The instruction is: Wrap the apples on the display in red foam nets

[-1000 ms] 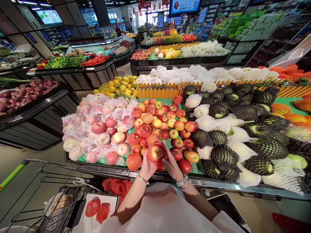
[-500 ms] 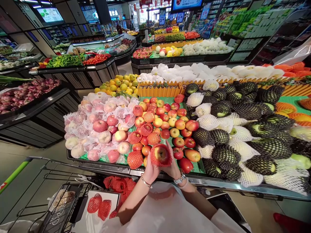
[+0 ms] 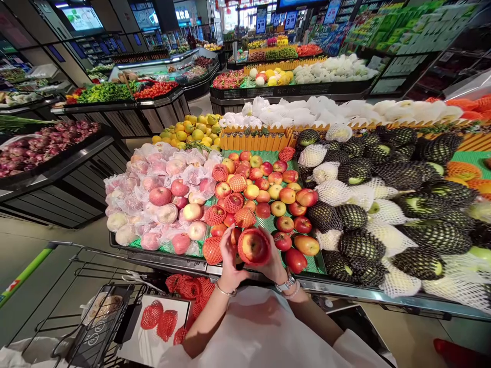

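Note:
An apple [image 3: 254,247] in a red foam net sits in my right hand [image 3: 275,263], whose fingers wrap round its right side. The net covers its sides, and the stem end shows bare toward me. Just left of the apple is my left hand [image 3: 230,266], with fingers stretched upward and thumb apart. A narrow gap shows between that hand and the fruit. Behind both hands, loose red and yellow apples [image 3: 284,224] lie on a green mat, some in red nets such as the netted apple [image 3: 213,249] near the front edge.
Wrapped pink apples [image 3: 160,196] fill the stand's left part. Melons in black and white nets [image 3: 362,244] fill the right. Below left stands a cart [image 3: 36,261] with a white box [image 3: 153,327] bearing red foam nets [image 3: 166,325]. More red nets [image 3: 187,286] hang by the stand edge.
My left hand has come off the apple and moved slightly left, its fingers opening. The apple stays in my right hand. The view has shifted a little.

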Available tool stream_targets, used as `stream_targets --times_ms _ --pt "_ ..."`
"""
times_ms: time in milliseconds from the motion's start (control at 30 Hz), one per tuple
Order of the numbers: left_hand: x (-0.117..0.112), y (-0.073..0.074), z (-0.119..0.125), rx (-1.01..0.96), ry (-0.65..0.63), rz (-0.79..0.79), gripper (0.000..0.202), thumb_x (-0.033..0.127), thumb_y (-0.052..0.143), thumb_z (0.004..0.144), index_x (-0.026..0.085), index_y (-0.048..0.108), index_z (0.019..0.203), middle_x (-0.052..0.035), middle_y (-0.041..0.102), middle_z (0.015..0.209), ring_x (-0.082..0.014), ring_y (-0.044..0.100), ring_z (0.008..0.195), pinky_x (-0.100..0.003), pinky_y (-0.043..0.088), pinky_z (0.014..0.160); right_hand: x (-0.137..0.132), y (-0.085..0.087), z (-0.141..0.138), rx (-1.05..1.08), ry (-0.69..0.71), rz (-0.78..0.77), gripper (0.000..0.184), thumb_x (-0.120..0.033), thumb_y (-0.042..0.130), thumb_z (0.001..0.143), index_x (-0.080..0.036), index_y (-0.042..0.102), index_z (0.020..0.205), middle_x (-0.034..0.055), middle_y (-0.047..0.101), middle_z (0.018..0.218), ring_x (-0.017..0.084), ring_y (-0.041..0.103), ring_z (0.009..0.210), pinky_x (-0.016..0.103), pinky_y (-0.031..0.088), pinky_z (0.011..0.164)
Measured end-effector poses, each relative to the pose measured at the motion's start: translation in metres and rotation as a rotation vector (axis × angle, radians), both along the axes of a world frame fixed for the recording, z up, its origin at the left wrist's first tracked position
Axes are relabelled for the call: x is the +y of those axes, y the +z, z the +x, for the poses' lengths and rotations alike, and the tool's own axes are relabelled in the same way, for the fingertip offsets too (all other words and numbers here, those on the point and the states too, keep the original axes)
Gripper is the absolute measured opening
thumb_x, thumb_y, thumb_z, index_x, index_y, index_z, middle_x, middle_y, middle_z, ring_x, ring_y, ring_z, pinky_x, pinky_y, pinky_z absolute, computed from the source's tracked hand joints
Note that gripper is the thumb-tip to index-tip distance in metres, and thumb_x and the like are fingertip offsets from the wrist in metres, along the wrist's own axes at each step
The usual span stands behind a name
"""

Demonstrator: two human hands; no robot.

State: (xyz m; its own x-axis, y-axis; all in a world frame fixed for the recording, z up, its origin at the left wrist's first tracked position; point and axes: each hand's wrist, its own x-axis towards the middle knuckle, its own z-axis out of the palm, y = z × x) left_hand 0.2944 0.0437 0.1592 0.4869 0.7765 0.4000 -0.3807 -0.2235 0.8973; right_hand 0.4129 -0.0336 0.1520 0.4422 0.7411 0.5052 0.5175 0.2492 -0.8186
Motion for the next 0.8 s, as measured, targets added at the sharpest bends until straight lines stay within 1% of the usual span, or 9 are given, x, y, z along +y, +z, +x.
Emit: stream_targets --times_ms 67,133,200,367,467,567,633,700,800 --pt "0.003 0.005 -0.005 0.157 -0.151 0.112 0.117 0.049 0.09 0.046 0.022 0.029 0.143 -0.0177 0.025 0.15 -0.0345 0.024 0.141 -0.047 0.018 0.119 0.0 0.0 -0.001 0.01 0.034 -0.019 0.096 -0.048 0.076 0.068 -0.019 0.026 0.145 0.0186 0.046 0.133 0.035 0.048 0.124 0.049 0.043 0.105" --pt "0.004 0.009 -0.006 0.239 -0.271 0.105 0.121 0.032 0.09 0.052 0.024 0.017 0.148 -0.0183 0.019 0.153 -0.032 0.024 0.142 -0.046 0.02 0.118 0.0 -0.002 -0.003 0.024 0.049 -0.036 0.096 -0.05 0.073 0.072 -0.025 0.019 0.147 0.0159 0.045 0.134 0.035 0.048 0.125 0.051 0.042 0.106" --pt "0.002 0.013 -0.004 0.228 -0.293 0.061 0.116 0.02 0.085 0.06 0.027 0.01 0.148 -0.0173 0.022 0.152 -0.0277 0.03 0.14 -0.043 0.024 0.118 0.002 -0.005 -0.005 0.048 0.077 -0.015 0.096 -0.054 0.068 0.075 -0.028 0.013 0.149 0.0142 0.045 0.134 0.034 0.047 0.126 0.052 0.04 0.108" --pt "-0.003 0.014 0.001 0.23 -0.186 -0.03 0.103 0.011 0.081 0.058 0.023 0.023 0.142 -0.0164 0.036 0.145 -0.0268 0.04 0.134 -0.04 0.029 0.115 0.007 -0.001 -0.009 0.113 0.157 0.088 0.098 -0.053 0.066 0.077 -0.024 0.007 0.149 0.0156 0.043 0.136 0.032 0.048 0.125 0.043 0.04 0.108" --pt "-0.001 0.012 0.001 0.242 -0.072 -0.007 0.09 0.013 0.081 0.058 0.02 0.032 0.133 -0.0173 0.04 0.138 -0.027 0.046 0.127 -0.039 0.035 0.111 0.003 0.005 -0.003 0.048 0.236 -0.002 0.098 -0.048 0.068 0.077 -0.023 0.009 0.15 0.0162 0.044 0.135 0.032 0.046 0.128 0.046 0.035 0.111" --pt "0.002 0.014 -0.001 0.241 0.049 0.076 0.08 0.017 0.081 0.061 0.019 0.037 0.128 -0.0163 0.044 0.133 -0.0263 0.047 0.125 -0.04 0.036 0.11 0.001 0.007 0.006 0.047 0.419 -0.066 0.087 -0.064 0.056 0.082 -0.022 0.021 0.15 0.016 0.043 0.138 0.032 0.038 0.135 0.046 0.03 0.113" --pt "0.004 0.017 -0.001 0.219 0.09 0.16 0.078 0.017 0.081 0.06 0.02 0.04 0.126 -0.0149 0.046 0.131 -0.0266 0.047 0.125 -0.042 0.036 0.109 0.003 0.009 0.008 0.208 0.34 0.058 0.077 -0.072 0.033 0.088 -0.022 0.03 0.147 0.0141 0.04 0.142 0.029 0.032 0.139 0.044 0.028 0.114" --pt "0.005 0.018 0.001 0.183 0.093 0.258 0.077 0.016 0.082 0.059 0.022 0.043 0.125 -0.0133 0.048 0.129 -0.0268 0.049 0.123 -0.043 0.038 0.107 0.008 0.013 0.005 0.365 0.111 0.263 0.072 -0.07 0.017 0.091 -0.024 0.038 0.143 0.0116 0.037 0.146 0.027 0.029 0.141 0.046 0.026 0.116" --pt "0.003 0.015 0.005 0.136 0.023 0.37 0.082 0.015 0.083 0.058 0.025 0.043 0.129 -0.0121 0.049 0.129 -0.0277 0.049 0.122 -0.044 0.04 0.106 0.011 0.021 -0.005 0.359 -0.055 0.365 0.067 -0.065 0.016 0.093 -0.022 0.053 0.129 0.0119 0.046 0.14 0.029 0.038 0.137 0.05 0.03 0.113"
